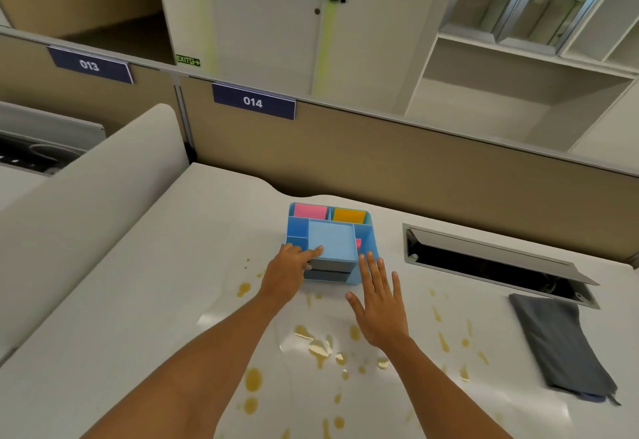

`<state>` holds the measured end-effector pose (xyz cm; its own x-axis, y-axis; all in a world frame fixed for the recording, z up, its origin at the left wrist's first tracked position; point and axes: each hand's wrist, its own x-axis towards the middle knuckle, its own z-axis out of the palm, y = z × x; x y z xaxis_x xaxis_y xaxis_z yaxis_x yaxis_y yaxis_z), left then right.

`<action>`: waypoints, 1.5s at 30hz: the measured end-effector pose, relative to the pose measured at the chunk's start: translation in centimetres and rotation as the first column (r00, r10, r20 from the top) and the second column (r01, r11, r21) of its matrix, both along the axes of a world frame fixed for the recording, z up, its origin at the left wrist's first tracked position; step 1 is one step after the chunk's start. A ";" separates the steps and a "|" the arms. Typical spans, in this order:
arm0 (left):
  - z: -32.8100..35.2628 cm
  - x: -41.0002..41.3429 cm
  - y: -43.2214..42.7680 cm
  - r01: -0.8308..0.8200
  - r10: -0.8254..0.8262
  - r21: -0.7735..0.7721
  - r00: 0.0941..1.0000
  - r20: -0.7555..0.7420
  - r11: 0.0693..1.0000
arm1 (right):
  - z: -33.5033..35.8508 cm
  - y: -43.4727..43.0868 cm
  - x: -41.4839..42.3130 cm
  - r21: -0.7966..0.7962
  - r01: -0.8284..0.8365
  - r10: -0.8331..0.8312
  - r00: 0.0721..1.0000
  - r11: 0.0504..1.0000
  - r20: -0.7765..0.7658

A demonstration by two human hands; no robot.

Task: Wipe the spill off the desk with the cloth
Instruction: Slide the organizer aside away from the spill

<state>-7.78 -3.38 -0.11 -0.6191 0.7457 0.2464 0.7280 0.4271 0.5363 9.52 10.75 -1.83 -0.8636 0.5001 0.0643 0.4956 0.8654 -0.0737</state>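
Observation:
A yellow-brown spill [320, 347] lies in puddles and drops across the white desk [138, 300], in front of a blue desk organizer [332, 231]. A folded grey cloth [560, 342] rests on the desk at the right, apart from both hands. My left hand [288, 271] touches the organizer's front left corner, with fingers on its top edge. My right hand [378, 297] hovers flat beside the organizer's front right corner, fingers spread and holding nothing.
Behind the cloth, an open cable hatch [491, 262] with a raised metal lid is set in the desk. A beige partition [415, 162] labelled 014 runs along the back. A white side divider [86, 196] borders the left.

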 end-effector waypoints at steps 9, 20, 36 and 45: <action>2.3 -3.0 -11.0 -0.259 0.259 0.049 0.966 0.008 0.965 | -1.2 -7.0 -3.6 -0.039 -0.201 0.202 0.978 0.979 0.048; 2.2 -3.9 -23.3 -0.530 0.525 0.019 0.844 0.107 0.848 | -1.3 -13.2 -5.9 -0.104 -0.399 0.402 0.915 0.911 0.012; 2.0 -2.6 -23.1 -0.666 0.660 0.032 0.731 -0.172 0.745 | -1.3 -13.5 -4.8 -0.095 -0.334 0.338 0.941 0.938 0.032; 3.5 1.3 -12.3 -0.270 0.273 0.079 0.962 -0.023 0.960 | 0.2 -9.8 0.0 -0.107 -0.184 0.184 0.983 0.977 -0.007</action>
